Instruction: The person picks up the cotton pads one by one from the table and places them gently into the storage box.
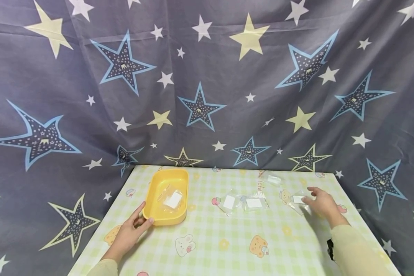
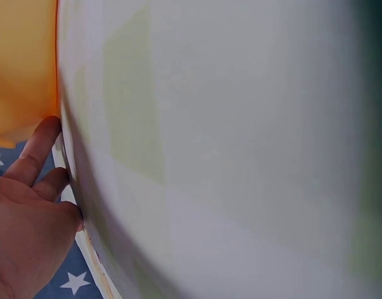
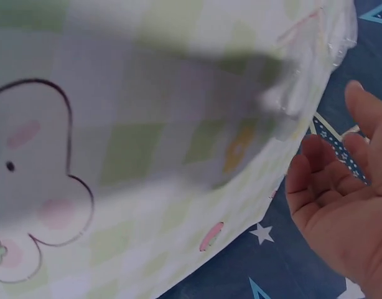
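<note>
At the front left corner of a yellow plastic tray, my left hand holds it, thumb at the front rim and fingers along the side. In the left wrist view, a fingertip of the left hand meets the tray's lower edge. Inside the tray lies a small clear plastic bag with a white rectangle. My right hand hovers beside another such bag, its fingers loosely bent. The right wrist view shows that hand with nothing visible in its grasp, near clear plastic.
More small clear bags lie across the table: one and its neighbour near the middle, and another farther back. A checked, cartoon-printed cloth covers the table. Behind it hangs a dark star-patterned curtain.
</note>
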The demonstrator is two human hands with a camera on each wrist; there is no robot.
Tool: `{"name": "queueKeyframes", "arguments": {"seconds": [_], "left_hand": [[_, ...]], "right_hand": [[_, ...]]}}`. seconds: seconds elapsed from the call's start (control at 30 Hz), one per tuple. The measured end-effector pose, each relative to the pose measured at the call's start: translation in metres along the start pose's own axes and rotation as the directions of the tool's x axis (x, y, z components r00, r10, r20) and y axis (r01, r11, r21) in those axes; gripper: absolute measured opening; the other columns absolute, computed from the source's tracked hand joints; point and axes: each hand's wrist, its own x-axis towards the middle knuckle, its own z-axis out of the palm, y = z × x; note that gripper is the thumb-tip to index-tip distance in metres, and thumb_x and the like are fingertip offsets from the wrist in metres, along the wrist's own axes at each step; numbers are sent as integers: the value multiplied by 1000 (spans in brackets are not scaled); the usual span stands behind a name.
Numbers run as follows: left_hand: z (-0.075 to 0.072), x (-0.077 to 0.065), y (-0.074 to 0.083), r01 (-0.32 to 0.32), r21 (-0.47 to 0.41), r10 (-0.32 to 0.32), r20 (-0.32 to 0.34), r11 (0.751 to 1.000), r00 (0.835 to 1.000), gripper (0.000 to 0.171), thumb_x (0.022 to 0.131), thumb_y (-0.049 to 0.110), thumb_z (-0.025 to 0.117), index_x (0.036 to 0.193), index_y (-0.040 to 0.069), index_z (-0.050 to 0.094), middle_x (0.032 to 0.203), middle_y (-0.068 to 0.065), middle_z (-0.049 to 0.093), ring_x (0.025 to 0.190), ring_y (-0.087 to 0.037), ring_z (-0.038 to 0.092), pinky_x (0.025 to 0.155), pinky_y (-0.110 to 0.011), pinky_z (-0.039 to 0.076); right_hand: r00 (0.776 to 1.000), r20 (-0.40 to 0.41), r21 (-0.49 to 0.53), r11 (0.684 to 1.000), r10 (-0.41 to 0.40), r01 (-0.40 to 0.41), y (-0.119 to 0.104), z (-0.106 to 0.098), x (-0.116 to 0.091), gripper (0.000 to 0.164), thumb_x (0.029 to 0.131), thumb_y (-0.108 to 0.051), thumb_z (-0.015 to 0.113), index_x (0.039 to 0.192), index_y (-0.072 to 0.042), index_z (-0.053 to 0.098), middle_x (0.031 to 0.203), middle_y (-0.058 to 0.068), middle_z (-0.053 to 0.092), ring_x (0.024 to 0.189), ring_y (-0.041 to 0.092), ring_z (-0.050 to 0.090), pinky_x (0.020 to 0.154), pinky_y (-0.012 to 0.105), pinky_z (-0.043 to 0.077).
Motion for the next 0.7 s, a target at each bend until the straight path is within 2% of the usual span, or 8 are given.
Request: {"name": "queueKeyframes", "arguments": {"seconds": [0.1, 0.27, 0.5, 0.7], "left_hand": [[0, 1, 1, 1, 17, -1, -7, 1000, 1000, 99, 90, 78, 68, 170, 47, 19, 137, -7, 73, 140, -33, 57, 115, -63, 42], [1, 3, 2, 4, 36, -3, -14, 999, 1000, 101, 88, 80, 68, 170, 47, 20, 134, -4, 74, 129, -26, 60, 108, -52, 47], [0, 2, 2, -12, 17, 12, -14, 1000, 1000, 99, 90, 77, 68, 170, 45, 21, 132, -3, 75, 133, -27, 60, 112, -56, 45], [-1, 1, 0, -1, 13, 1, -13, 1000, 1000, 100, 89, 79, 68, 170, 47, 20, 135, -5, 74, 138, -30, 58, 114, -60, 44]], "right_hand": [[1000, 20, -33, 999, -24, 25, 2, 8, 0, 77, 99, -34, 73, 154, 11, 43, 145, 45, 52, 131, 64, 52, 105, 71, 46], [1000, 20, -53, 999, 1, 0, 5, 18, 0, 84, 92, -29, 80, 152, 14, 41, 145, 46, 51, 131, 65, 51, 105, 71, 46], [1000, 28, -120, 993, 1, 3, 9, 28, 3, 87, 91, -26, 81, 152, 18, 38, 146, 47, 49, 132, 65, 50, 106, 70, 46], [999, 34, -121, 993, -6, 10, 6, 29, 6, 88, 90, -27, 83, 151, 19, 38, 144, 47, 49, 132, 65, 50, 105, 69, 46]]}}
